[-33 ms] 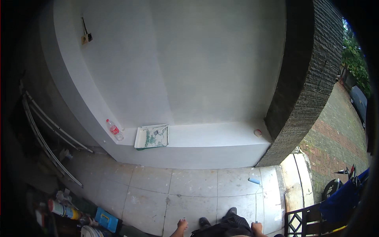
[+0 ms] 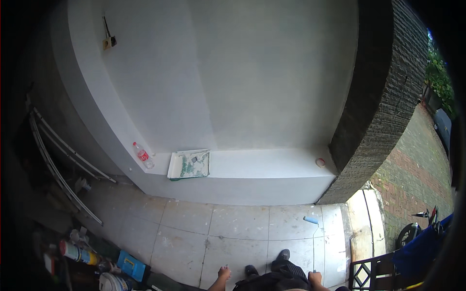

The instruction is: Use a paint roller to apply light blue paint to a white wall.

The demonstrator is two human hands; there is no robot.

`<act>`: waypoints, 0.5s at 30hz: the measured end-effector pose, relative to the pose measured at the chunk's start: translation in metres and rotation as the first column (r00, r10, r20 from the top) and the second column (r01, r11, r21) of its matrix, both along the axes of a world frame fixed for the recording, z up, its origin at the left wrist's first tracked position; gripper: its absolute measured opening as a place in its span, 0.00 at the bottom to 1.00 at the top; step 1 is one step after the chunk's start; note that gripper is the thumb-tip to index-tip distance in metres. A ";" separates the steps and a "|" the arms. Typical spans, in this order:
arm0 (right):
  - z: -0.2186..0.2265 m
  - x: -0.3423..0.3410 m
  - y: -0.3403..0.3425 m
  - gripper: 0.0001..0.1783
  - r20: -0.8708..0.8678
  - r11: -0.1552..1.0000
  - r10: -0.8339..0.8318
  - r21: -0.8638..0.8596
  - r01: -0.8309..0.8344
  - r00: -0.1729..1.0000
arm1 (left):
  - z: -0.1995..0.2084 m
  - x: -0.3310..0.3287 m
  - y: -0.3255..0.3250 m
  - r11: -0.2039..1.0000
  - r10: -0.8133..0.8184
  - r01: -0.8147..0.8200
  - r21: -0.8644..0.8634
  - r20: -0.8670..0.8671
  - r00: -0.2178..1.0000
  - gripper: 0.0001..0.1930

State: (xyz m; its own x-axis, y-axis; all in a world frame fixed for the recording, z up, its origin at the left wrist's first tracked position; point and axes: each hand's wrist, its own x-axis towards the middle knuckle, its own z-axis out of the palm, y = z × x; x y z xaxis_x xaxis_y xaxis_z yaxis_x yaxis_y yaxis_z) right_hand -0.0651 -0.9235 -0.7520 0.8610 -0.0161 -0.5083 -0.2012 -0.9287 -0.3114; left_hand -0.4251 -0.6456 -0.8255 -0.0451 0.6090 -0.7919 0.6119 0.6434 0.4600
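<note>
My right hand point(image 2: 314, 278), low in the head view, is wrapped round the handle of a paint roller point(image 2: 311, 220). Its thin rod runs upward from the fist to a light blue sleeve, which shows against the floor tiles. Left of my feet, my left hand point(image 2: 224, 273) is closed; a small thing seems to stick out of the fingers, too small to name. A white paint tray point(image 2: 175, 169) smeared with green and white rests on the white ledge point(image 2: 262, 162). To the tray's left leans a clear plastic bottle point(image 2: 142, 155) with a red cap and label.
A tape roll point(image 2: 320, 162) lies at the ledge's right end. Paint cans point(image 2: 73, 252) and a blue box point(image 2: 131, 266) stand lower left, below a leaning metal frame point(image 2: 63, 179). A rough dark pillar point(image 2: 383, 97) and a black gate point(image 2: 371, 271) bound the right side.
The view has shifted slightly, so the wall and ledge appear a little further right and higher. The roller's blue sleeve has moved slightly left and up. Both hands keep their closed shape.
</note>
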 end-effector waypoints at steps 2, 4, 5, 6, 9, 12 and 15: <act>0.033 0.003 0.036 0.22 -0.035 0.987 0.156 -0.036 -0.157 0.987 | 0.003 0.005 0.001 0.995 0.094 -0.093 0.045 -0.020 0.995 0.18; 0.041 0.014 0.064 0.22 -0.075 0.963 0.260 -0.053 -0.264 0.963 | -0.005 0.001 0.003 0.994 0.098 -0.097 0.039 -0.020 0.995 0.18; 0.043 0.022 0.079 0.21 -0.102 0.940 0.330 -0.050 -0.336 0.938 | -0.014 -0.005 0.005 0.995 0.002 0.003 0.098 -0.053 0.999 0.18; 0.046 0.032 0.099 0.21 -0.138 0.909 0.400 -0.070 -0.412 0.906 | -0.032 -0.017 -0.004 0.984 -0.083 0.096 0.152 -0.092 0.992 0.18; 0.037 0.063 0.136 0.20 -0.148 0.834 0.513 -0.146 -0.532 0.845 | 0.004 0.002 -0.002 0.966 0.258 -0.258 -0.023 -0.031 0.966 0.19; 0.041 0.086 0.188 0.18 -0.139 0.727 0.648 -0.181 -0.662 0.749 | 0.022 0.010 -0.003 0.886 0.463 -0.463 0.014 -0.004 0.886 0.20; 0.043 0.099 0.245 0.19 -0.144 0.583 0.782 -0.175 -0.793 0.607 | 0.032 0.014 -0.013 0.792 0.611 -0.610 0.018 -0.036 0.791 0.21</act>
State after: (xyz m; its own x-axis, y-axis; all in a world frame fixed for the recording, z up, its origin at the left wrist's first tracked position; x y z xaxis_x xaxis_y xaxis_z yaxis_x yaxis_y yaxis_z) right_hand 0.0338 -0.6785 -0.7086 0.5618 0.5516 -0.6166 0.6310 -0.7677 -0.1119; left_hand -0.4116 -0.6590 -0.7940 -0.4388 0.4487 -0.7785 0.1094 0.8866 0.4493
